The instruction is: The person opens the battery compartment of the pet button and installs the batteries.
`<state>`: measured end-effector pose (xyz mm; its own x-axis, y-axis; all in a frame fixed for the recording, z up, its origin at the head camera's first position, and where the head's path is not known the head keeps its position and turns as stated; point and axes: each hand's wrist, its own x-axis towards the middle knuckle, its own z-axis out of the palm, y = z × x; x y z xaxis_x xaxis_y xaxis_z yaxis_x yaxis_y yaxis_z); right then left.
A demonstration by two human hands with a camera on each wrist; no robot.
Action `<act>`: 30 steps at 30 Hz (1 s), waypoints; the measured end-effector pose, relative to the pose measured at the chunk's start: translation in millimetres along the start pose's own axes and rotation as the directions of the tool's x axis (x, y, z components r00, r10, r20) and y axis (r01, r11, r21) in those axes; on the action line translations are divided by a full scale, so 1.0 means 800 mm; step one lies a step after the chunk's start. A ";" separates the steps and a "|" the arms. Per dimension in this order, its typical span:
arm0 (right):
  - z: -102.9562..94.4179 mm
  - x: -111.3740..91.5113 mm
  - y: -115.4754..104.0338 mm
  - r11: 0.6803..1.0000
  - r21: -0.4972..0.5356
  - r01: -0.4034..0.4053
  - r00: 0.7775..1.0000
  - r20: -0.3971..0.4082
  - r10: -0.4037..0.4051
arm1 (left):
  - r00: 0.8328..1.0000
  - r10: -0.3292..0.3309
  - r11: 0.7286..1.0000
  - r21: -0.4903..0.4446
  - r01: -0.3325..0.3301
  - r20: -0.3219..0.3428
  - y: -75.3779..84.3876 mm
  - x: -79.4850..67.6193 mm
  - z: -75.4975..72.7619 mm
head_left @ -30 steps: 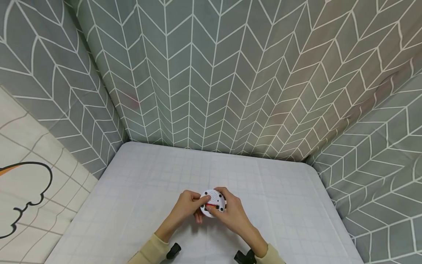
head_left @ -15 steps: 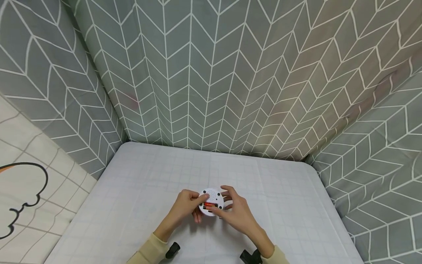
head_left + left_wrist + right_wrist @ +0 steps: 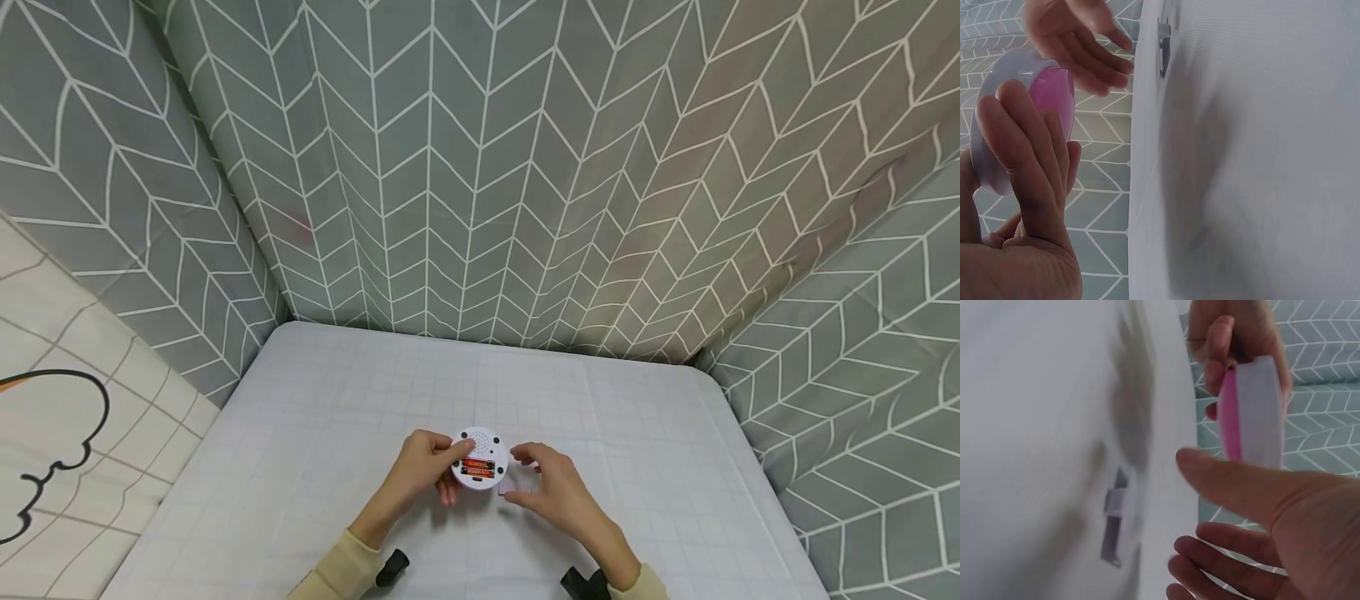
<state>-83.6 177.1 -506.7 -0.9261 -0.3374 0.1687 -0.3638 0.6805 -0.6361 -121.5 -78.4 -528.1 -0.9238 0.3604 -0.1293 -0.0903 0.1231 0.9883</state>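
A round white device [image 3: 480,442] with a pink face on its other side [image 3: 1054,94] is held off the table, its perforated back turned up. My left hand [image 3: 422,468] pinches its left rim, thumb on top and fingers beneath. Red batteries [image 3: 477,468] lie in the uncovered compartment on that back. My right hand [image 3: 558,492] is apart from the device, just to its right, with thumb and fingers spread and nothing between them. Below it on the table lies a small pale flat piece [image 3: 1114,515] with a tab, which looks like a battery cover.
The table [image 3: 337,392] has a white cloth over it. Patterned grey-green curtains [image 3: 465,167] hang behind it and at the sides. Black wrist mounts [image 3: 392,568] show at both sleeves.
My right hand has let go of the device and moved to the right, its thumb coming off the batteries. The left hand keeps hold of the device, which shifts slightly left.
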 end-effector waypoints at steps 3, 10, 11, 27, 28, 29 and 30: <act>0.003 -0.001 0.006 0.995 -0.100 -0.005 0.999 -0.033 0.002 | 1.000 -0.007 1.000 0.005 0.007 0.001 0.000 0.000 0.000; 0.008 0.003 0.019 0.986 -0.165 -0.024 0.999 -0.045 0.017 | 1.000 -0.007 1.000 0.013 0.007 -0.008 0.003 -0.002 -0.002; 0.009 0.004 0.020 0.986 -0.161 -0.030 0.999 -0.037 0.025 | 1.000 -0.008 1.000 0.012 0.008 -0.008 0.003 -0.002 -0.002; 0.016 0.004 0.031 0.995 -0.102 0.008 1.000 0.031 -0.005 | 1.000 -0.006 0.999 0.033 0.006 -0.018 0.008 -0.005 -0.003; 0.017 0.004 0.031 0.994 -0.108 0.013 0.999 0.039 -0.008 | 1.000 -0.004 0.999 0.034 0.005 -0.017 0.008 -0.005 -0.003; 0.017 0.005 0.031 0.993 -0.115 0.008 0.999 0.051 -0.003 | 1.000 -0.004 0.999 0.035 0.004 -0.015 0.008 -0.005 -0.003; 0.017 0.005 0.030 0.992 -0.122 0.005 0.998 0.060 0.003 | 1.000 -0.003 0.999 0.035 0.003 -0.014 0.008 -0.004 -0.003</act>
<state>-94.7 183.4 -531.7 -0.9194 -0.3743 0.1213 -0.3777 0.7533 -0.5384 -119.7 -81.1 -521.4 -0.9288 0.3468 -0.1306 -0.0802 0.1560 0.9845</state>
